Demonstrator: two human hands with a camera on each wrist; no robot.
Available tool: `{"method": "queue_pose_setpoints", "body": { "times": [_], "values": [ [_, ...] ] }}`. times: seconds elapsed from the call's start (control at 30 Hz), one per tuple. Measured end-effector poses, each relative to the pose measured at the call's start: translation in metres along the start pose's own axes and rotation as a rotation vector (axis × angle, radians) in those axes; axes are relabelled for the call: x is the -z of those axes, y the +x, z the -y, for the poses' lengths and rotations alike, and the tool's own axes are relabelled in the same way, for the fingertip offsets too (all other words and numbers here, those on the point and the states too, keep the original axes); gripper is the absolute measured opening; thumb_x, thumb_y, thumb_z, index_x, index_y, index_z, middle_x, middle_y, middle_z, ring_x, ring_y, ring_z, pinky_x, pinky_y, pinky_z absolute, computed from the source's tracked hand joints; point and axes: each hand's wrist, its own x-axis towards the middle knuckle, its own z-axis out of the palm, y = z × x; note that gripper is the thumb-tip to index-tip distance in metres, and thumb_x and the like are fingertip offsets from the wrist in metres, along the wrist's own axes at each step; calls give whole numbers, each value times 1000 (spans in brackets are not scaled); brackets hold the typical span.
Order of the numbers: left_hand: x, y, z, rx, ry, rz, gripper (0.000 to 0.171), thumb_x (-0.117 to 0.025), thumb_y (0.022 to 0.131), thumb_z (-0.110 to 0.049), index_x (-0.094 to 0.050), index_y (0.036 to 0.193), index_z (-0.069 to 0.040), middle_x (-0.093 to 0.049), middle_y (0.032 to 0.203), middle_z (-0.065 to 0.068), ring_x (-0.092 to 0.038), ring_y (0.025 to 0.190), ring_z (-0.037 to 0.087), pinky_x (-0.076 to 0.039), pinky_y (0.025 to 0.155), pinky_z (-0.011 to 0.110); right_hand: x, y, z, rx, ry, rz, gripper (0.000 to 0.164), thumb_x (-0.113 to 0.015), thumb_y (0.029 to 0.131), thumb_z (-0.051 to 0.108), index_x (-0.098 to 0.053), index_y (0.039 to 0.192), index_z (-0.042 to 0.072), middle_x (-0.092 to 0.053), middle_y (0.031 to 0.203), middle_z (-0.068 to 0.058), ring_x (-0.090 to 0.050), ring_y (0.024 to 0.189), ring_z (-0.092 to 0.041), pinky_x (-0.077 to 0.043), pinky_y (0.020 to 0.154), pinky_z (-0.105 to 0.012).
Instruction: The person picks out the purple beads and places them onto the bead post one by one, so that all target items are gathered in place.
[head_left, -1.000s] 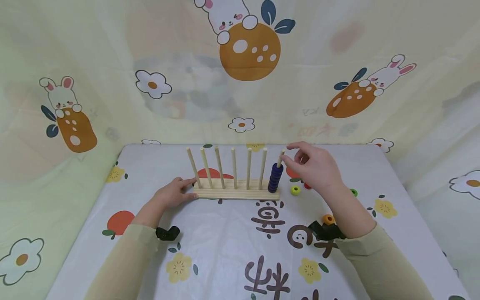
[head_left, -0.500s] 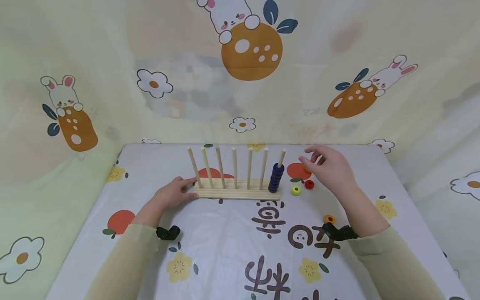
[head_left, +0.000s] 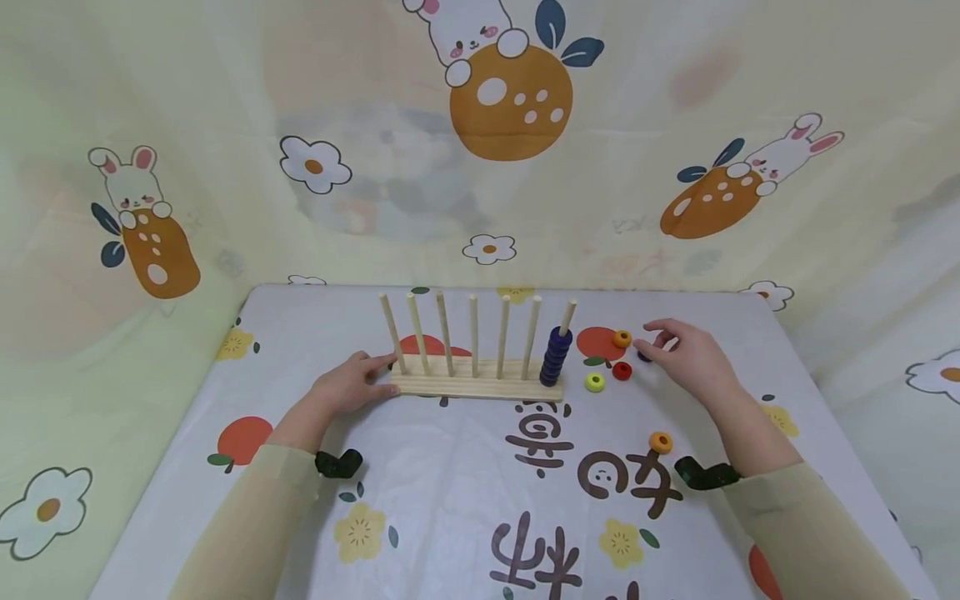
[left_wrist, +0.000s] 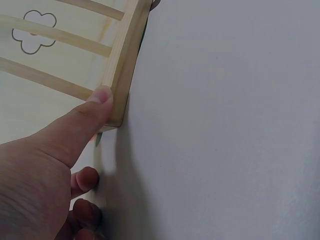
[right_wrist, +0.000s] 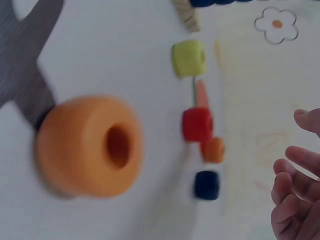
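Note:
A wooden peg rack (head_left: 472,385) with a row of upright pegs stands in the middle of the table. A stack of dark blue beads (head_left: 556,357) fills much of its rightmost peg. My left hand (head_left: 343,386) holds the rack's left end between thumb and index finger; the left wrist view has the thumb (left_wrist: 101,95) on the base. Over the right side, my right hand (head_left: 692,360) hovers with loosely bent fingers and nothing between them. Just by its fingertips a loose dark blue bead (right_wrist: 206,185) lies on the cloth, partly covered in the head view.
Between rack and right hand lie a yellow-green bead (head_left: 595,382), a red bead (head_left: 622,371) and an orange bead (head_left: 622,339). Another orange bead (head_left: 661,442) lies nearer the front. A printed cloth (head_left: 442,500) covers the table; a patterned curtain (head_left: 390,208) rises behind.
My right hand has moved from the top of the rightmost peg, right and down toward the loose dark blue bead, uncovering the red and orange beads. The left hand keeps its hold on the rack.

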Motion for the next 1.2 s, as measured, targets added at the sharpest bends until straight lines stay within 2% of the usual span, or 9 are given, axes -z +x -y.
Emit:
{"method": "queue_pose_setpoints", "body": {
  "times": [0.33,0.67,0.93,1.2],
  "values": [
    [3,-3,-4,7,0,9,74,-71,86,-54,-40,152,-36,-48,115,8,-49,101,26,-44,84,44,-13,9,-31,-107,-7,94,60,-62,97,42,-49,141,3,-55,111,-20,-49,94,-33,-42,71,-38],
    [3,-3,-4,14,-5,11,76,-71,85,-55,-40,152,-37,-48,113,8,-48,100,26,-43,82,43,-17,17,-35,-193,-31,168,63,-62,96,38,-45,140,-5,-54,112,-26,-49,96,-38,-46,81,-48],
    [3,-1,-2,0,5,13,75,-71,86,-54,-40,152,-36,-48,112,7,-49,99,25,-43,81,42,-25,23,-43,-218,-20,171,60,-62,97,37,-45,142,1,-53,117,-27,-49,100,-40,-45,84,-51],
    [0,1,1,1,2,10,75,-71,86,-54,-40,152,-37,-48,112,7,-48,99,25,-42,80,41,-29,24,-44,-203,-28,167,59,-60,98,36,-45,143,2,-51,122,-29,-48,105,-43,-44,90,-57]
  ]
}}
